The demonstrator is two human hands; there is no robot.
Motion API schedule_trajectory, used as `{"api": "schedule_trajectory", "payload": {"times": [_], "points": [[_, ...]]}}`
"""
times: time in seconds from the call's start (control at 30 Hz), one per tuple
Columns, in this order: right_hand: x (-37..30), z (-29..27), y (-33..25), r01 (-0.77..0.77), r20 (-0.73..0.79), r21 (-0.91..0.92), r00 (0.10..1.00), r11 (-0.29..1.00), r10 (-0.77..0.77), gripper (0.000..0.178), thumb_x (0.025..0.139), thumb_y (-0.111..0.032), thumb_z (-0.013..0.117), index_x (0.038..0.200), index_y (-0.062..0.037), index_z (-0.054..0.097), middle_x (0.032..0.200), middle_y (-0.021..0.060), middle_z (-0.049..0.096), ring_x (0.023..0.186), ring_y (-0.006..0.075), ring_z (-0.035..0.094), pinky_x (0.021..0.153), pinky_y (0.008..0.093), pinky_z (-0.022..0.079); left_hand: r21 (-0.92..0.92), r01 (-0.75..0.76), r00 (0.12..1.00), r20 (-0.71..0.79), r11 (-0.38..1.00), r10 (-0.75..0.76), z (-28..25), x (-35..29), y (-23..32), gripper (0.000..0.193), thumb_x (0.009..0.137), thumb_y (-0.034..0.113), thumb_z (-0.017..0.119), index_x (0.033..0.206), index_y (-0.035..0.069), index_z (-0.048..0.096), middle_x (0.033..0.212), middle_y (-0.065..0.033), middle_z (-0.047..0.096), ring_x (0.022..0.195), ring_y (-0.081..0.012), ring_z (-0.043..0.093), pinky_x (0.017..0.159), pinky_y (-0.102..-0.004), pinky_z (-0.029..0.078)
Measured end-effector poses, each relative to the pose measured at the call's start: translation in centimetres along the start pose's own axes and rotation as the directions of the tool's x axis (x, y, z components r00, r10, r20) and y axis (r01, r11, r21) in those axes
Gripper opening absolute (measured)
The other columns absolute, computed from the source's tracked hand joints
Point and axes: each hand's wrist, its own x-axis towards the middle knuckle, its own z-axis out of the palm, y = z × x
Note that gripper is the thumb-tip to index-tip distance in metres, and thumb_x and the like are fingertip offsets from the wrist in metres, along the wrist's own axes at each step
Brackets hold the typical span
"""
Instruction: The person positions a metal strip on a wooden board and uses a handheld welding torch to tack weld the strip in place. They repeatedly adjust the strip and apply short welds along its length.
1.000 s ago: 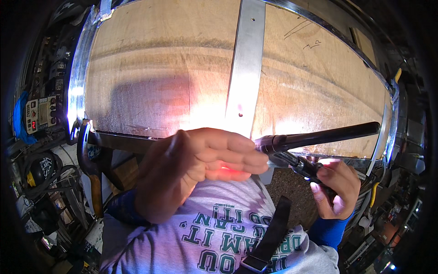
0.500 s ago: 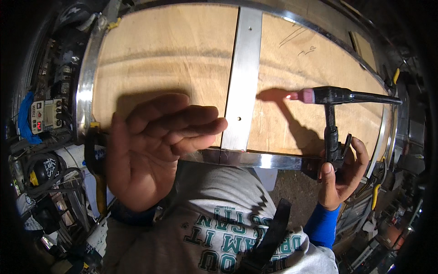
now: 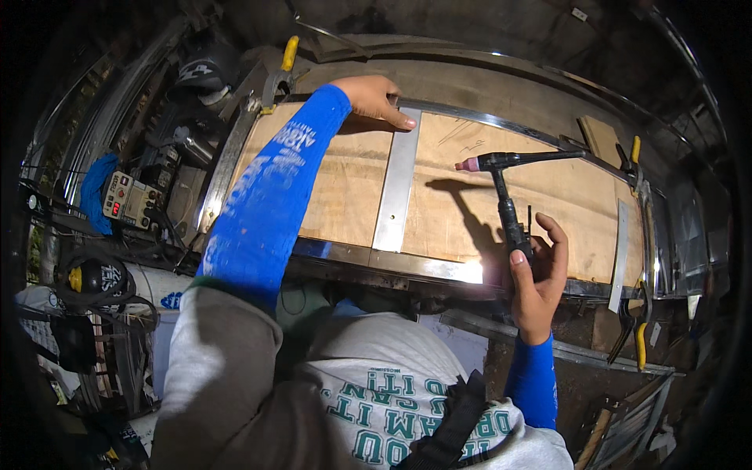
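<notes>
Both hands are apart, right (image 3: 540, 286) clamping a torch (image 3: 506, 200), head (image 3: 496, 161) crosswise, nozzle (image 3: 469, 164) leftward, left (image 3: 370, 97) touching a metal strip (image 3: 400, 184), grip unclear.

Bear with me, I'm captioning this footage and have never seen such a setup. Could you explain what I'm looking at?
There is no robot here: these are a person's bare hands, coming out of blue sleeves. The view comes from a wide fisheye camera on that person's head, looking down, so straight edges look bent. In front lies a wooden board with metal edging, and a flat metal strip runs across it. The left hand is at the strip's far end, its thumb apparently on it. The right hand holds a black, pink-nozzled torch above the board.
</notes>
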Motion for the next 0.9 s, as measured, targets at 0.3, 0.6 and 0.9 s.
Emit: {"api": "schedule_trajectory", "payload": {"times": [0.3, 0.6, 0.9], "points": [[-0.5, 0.6, -0.3, 0.022, -0.043, 0.005, 0.999, 1.0, -0.022, 0.055, 0.1, -0.006, 0.066, 0.15, -0.0033, 0.043, 0.088, 0.0006, 0.061, 0.068, 0.0046, 0.051, 0.058, 0.02, 0.038, 0.028, 0.04, 0.947, 0.319, 0.999, -0.047, -0.6, 5.6, -0.4, 0.082, 0.079, 0.068, 0.083, 0.119, -0.004, 0.073, 0.109, -0.0149, 0.075, 0.096, -0.0261, 0.069, 0.085, -0.0368, 0.053], [-0.2, 2.0, -0.2, -0.033, -0.177, 0.058, 0.983, 0.998, 0.042, 0.055, 0.1, -0.007, 0.067, 0.15, -0.0031, 0.044, 0.088, 0.0018, 0.063, 0.061, 0.0044, 0.051, 0.051, 0.021, 0.039, -0.422, 0.149, 0.831, 0.544, 0.894, 0.118, 0.4, 7.5, -4.3, 0.053, 0.088, 0.039, 0.087, 0.115, -0.003, 0.074, 0.102, -0.0125, 0.076, 0.091, -0.0218, 0.069, 0.082, -0.0362, 0.054], [0.4, 0.2, -1.5, -0.149, -0.318, 0.465, 0.891, 0.872, 0.323, 0.052, 0.114, -0.046, 0.04, 0.118, 0.0004, 0.064, 0.082, 0.0068, 0.063, 0.059, 0.0132, 0.058, 0.048, 0.0263, 0.047, -0.547, 0.143, 0.831, 0.519, 0.825, 0.2, 0.2, 7.2, -4.6, 0.042, 0.091, 0.025, 0.082, 0.116, -0.008, 0.071, 0.105, -0.0145, 0.077, 0.09, -0.0198, 0.071, 0.082, -0.034, 0.055]]}}
